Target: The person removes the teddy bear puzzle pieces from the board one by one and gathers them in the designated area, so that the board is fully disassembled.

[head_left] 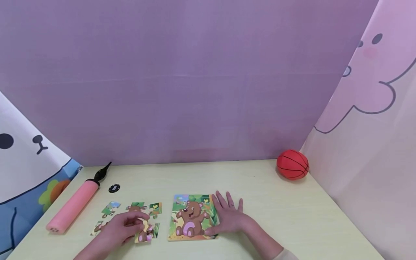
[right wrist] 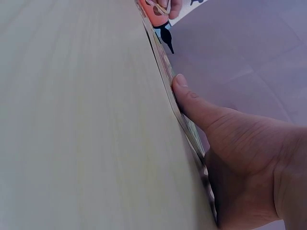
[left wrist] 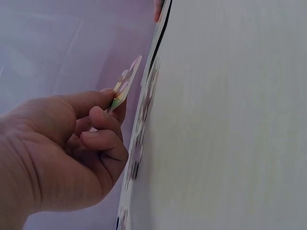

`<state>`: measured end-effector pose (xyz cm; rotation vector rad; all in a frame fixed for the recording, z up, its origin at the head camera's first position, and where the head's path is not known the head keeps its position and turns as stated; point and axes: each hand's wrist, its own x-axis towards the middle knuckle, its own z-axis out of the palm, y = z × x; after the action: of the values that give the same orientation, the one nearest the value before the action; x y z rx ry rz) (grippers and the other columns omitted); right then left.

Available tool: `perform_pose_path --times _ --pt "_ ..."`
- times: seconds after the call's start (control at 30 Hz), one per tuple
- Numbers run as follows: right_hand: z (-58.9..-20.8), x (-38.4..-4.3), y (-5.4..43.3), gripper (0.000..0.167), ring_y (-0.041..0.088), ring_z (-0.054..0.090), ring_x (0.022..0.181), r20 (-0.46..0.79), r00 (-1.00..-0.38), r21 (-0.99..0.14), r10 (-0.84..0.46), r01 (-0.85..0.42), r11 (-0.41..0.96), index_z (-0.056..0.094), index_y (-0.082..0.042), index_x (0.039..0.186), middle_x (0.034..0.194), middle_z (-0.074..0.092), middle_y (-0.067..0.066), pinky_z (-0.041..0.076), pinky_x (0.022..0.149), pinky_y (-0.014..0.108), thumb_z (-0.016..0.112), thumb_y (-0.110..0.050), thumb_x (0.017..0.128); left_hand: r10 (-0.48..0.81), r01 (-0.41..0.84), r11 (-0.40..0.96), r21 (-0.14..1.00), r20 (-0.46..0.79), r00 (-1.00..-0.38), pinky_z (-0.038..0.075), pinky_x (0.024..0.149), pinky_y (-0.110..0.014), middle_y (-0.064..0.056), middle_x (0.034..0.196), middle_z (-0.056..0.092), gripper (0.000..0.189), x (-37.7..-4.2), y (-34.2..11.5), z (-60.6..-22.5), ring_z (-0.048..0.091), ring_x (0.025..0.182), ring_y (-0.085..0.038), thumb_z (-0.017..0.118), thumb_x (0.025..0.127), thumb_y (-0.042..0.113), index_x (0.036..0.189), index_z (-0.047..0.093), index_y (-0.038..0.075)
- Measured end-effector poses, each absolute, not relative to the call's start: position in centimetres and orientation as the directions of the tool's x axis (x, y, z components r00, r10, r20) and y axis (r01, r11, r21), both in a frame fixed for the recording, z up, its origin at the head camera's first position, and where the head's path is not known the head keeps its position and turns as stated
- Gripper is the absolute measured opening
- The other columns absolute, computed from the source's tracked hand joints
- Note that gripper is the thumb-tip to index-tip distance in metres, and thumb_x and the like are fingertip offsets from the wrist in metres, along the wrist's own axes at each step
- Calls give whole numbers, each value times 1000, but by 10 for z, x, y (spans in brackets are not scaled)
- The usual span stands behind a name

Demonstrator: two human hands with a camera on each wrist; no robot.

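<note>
My left hand [head_left: 118, 229] pinches a jigsaw puzzle piece [left wrist: 128, 84] between thumb and fingers, and the left wrist view shows it raised above the table and tilted. Under and around that hand lie several loose puzzle pieces, among them a bear-head piece [head_left: 136, 206] and a green leafy piece [head_left: 155, 208]. To their right is a bear picture puzzle board [head_left: 190, 218], flat on the table. Fingers spread and straight, my right hand [head_left: 230, 216] rests along the board's right edge, its thumb over the lower right corner. Part of the loose pieces is hidden behind the left hand.
A pink hand pump [head_left: 74, 206] with a black nozzle lies on the left of the table [head_left: 260, 195]. Near it is a round black chip [head_left: 114, 188]. At the back right corner sits a red ball [head_left: 292, 165] with black lines. Purple cloth [head_left: 195, 90] hangs behind.
</note>
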<state>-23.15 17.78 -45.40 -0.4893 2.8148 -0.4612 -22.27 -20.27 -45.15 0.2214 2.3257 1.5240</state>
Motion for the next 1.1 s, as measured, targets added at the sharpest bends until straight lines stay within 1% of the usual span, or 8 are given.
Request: perform_pose_path --times 0.07,0.17,0.43,0.57,0.67,0.83,1.0,1.1 --pt "-455 -232 178 124 47 -4 150 -182 -914 -350 -364 -285 892 12 -9 162 168 2 14 -7 105 79 69 -76 75 313 -61 420 906 -208 -927 42 50 -25 -7 90 63 29 -222 -208 -452 45 55 -15 67 98 13 124 66 1" --pt "-455 -232 179 124 48 -4 150 -177 -914 -357 -365 -286 890 12 -9 162 168 2 15 -7 105 79 70 -76 75 287 -74 451 889 -223 -932 42 50 -25 -6 87 62 28 -220 -215 -453 46 56 -16 66 98 13 124 66 2" --pt "-455 -233 179 123 47 -4 150 -178 -912 -366 -369 -287 885 12 -9 163 168 2 14 -7 105 79 69 -76 76 228 -111 521 846 -263 -937 41 51 -25 -5 98 63 30 -216 -236 -452 46 58 -18 68 97 19 125 68 7" --pt "-455 -233 179 124 47 -5 150 -184 -911 -365 -369 -285 886 12 -9 163 168 1 14 -8 105 79 69 -76 76 203 -130 549 826 -283 -937 41 51 -25 -4 97 63 30 -214 -250 -453 48 59 -20 68 98 20 125 69 8" --pt "-454 -233 180 124 48 -6 150 -183 -911 -367 -371 -286 885 11 -9 162 168 1 14 -8 105 79 69 -76 76 200 -141 558 818 -297 -934 41 52 -25 -4 92 61 32 -212 -259 -453 48 58 -20 67 98 22 125 67 6" --pt "-454 -233 180 124 48 -6 150 -181 -911 -372 -372 -287 883 12 -9 162 168 1 15 -8 105 79 69 -76 76 202 -159 564 810 -322 -925 40 55 -26 -5 92 59 37 -210 -274 -455 49 61 -21 67 98 24 128 64 2" --pt "-455 -233 180 124 47 -5 150 -182 -912 -367 -369 -285 885 12 -9 162 168 1 14 -8 105 79 69 -76 76 211 -162 573 803 -336 -918 39 54 -24 -4 96 59 40 -210 -290 -456 49 62 -20 67 98 20 131 62 -2" --pt "-455 -233 180 124 47 -5 150 -184 -911 -368 -369 -284 885 12 -9 162 168 1 14 -8 105 79 69 -75 76 209 -177 573 800 -351 -913 38 54 -23 -5 97 59 38 -210 -301 -457 49 63 -19 65 99 14 133 61 -3"
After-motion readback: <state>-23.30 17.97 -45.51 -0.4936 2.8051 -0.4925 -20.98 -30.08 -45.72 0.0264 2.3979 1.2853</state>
